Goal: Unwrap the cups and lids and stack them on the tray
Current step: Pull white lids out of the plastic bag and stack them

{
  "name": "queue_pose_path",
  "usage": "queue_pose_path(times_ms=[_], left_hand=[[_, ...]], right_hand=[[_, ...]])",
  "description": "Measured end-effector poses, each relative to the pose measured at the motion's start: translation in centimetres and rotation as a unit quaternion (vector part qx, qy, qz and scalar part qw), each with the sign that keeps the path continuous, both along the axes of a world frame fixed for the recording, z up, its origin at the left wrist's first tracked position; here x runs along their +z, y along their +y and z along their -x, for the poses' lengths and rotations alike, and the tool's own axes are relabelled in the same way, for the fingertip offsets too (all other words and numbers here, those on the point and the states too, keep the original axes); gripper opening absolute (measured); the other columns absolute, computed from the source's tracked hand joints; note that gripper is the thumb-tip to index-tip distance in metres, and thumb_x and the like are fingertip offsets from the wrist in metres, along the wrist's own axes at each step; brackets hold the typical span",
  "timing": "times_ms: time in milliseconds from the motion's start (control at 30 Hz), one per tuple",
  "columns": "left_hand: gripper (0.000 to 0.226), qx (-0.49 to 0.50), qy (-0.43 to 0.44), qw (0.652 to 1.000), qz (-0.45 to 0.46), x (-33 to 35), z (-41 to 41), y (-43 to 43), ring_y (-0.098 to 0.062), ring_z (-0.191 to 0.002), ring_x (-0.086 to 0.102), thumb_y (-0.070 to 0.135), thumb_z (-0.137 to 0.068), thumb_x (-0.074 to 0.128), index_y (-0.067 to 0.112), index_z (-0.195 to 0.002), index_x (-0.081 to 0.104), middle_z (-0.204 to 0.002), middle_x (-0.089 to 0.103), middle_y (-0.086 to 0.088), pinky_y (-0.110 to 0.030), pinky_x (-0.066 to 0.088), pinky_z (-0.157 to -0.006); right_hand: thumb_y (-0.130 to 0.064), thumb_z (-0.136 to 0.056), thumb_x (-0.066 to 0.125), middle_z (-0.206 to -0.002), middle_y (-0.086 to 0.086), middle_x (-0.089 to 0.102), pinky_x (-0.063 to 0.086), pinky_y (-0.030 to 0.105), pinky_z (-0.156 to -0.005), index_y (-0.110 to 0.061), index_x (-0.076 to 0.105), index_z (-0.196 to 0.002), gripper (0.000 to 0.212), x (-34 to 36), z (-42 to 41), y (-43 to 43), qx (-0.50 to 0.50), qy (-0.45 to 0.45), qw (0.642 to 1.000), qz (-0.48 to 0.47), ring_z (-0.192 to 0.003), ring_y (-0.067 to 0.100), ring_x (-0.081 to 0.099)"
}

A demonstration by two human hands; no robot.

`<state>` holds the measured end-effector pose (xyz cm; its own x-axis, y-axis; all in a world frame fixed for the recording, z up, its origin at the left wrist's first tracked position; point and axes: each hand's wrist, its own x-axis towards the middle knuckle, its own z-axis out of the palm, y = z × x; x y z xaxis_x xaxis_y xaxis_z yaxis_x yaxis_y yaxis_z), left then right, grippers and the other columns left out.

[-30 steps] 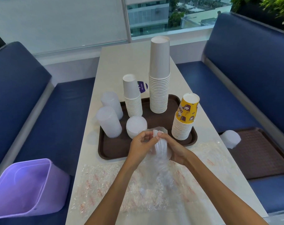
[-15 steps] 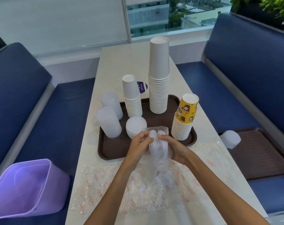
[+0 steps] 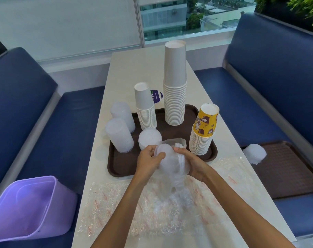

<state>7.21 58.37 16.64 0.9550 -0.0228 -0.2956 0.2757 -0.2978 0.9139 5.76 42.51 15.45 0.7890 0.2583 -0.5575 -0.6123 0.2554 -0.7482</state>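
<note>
The left hand point(image 3: 148, 162) and right hand point(image 3: 194, 164) gripped the lid stack point(image 3: 168, 159); its wrapper point(image 3: 179, 141) had slipped back, baring the top lid.

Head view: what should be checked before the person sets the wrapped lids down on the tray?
1. Left hand and right hand both hold the stack of translucent plastic lids: ok.
2. Clear plastic wrap off the lids: not ok, it hangs below the hands.
3. Bare spot on the brown plastic tray: ok, front left.
4. Right hand apart from the yellow printed paper cup stack: ok.
5. Lids aligned: cannot tell.
</note>
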Motion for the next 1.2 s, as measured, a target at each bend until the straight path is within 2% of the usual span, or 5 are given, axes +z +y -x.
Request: queue_pose_path(times_ms=[167, 433, 733, 933, 1200], left_hand=[[0.028, 0.068, 0.013, 0.997, 0.013, 0.6, -2.9, 0.6, -0.022, -0.099, 0.057, 0.008, -0.089, 0.06, 0.012, -0.116, 0.056, -0.11, 0.059, -0.008, -0.034, 0.053, -0.079], [0.035, 0.164, -0.034, 0.986, 0.007, 1.1, -8.4, 1.9, -0.02, -0.103, 0.053, 0.005, -0.089, 0.055, 0.006, -0.124, 0.054, -0.122, 0.058, -0.011, -0.032, 0.045, -0.094], [0.034, 0.103, -0.029, 0.983, -0.147, -1.3, -10.1, 1.1, -0.027, -0.115, 0.051, 0.011, -0.092, 0.05, 0.008, -0.126, 0.054, -0.127, 0.057, -0.012, -0.033, 0.043, -0.093], [0.035, 0.044, -0.093, 0.931, -0.35, -2.4, -10.1, 0.7, -0.03, -0.121, 0.04, 0.018, -0.098, 0.044, 0.012, -0.132, 0.048, -0.13, 0.048, -0.016, -0.036, 0.037, -0.098], [0.043, -0.002, -0.139, 0.889, -0.436, -3.0, -9.4, -0.2, -0.03, -0.127, 0.038, 0.012, -0.099, 0.04, 0.011, -0.142, 0.036, -0.139, 0.04, -0.016, -0.038, 0.037, -0.103]], right_hand=[[-0.04, -0.091, 0.049, -0.102, 0.003, 0.065, 0.055, 0.033, -0.071, -0.029, 0.054, -0.11, 0.022, 0.4, -0.4, -0.6, -0.029, 0.014, 1.0, -0.001, -0.092, 0.02, 0.062], [-0.038, -0.094, 0.046, -0.098, 0.005, 0.062, 0.05, 0.035, -0.075, -0.026, 0.058, -0.101, 0.019, 0.6, -0.6, -1.7, -0.077, 0.035, 0.996, 0.013, -0.09, 0.02, 0.058], [-0.04, -0.094, 0.046, -0.096, 0.005, 0.063, 0.049, 0.038, -0.082, -0.024, 0.06, -0.095, 0.021, -0.1, -0.9, -2.6, -0.103, 0.021, 0.994, 0.024, -0.089, 0.02, 0.059], [-0.041, -0.094, 0.046, -0.099, 0.005, 0.063, 0.05, 0.038, -0.083, -0.023, 0.061, -0.098, 0.024, -0.6, -1.2, -2.8, -0.1, 0.027, 0.994, 0.019, -0.092, 0.021, 0.059], [-0.041, -0.093, 0.046, -0.1, 0.004, 0.063, 0.049, 0.038, -0.082, -0.023, 0.06, -0.1, 0.023, -0.5, -1.3, -2.8, -0.099, 0.031, 0.994, 0.025, -0.093, 0.021, 0.059]])
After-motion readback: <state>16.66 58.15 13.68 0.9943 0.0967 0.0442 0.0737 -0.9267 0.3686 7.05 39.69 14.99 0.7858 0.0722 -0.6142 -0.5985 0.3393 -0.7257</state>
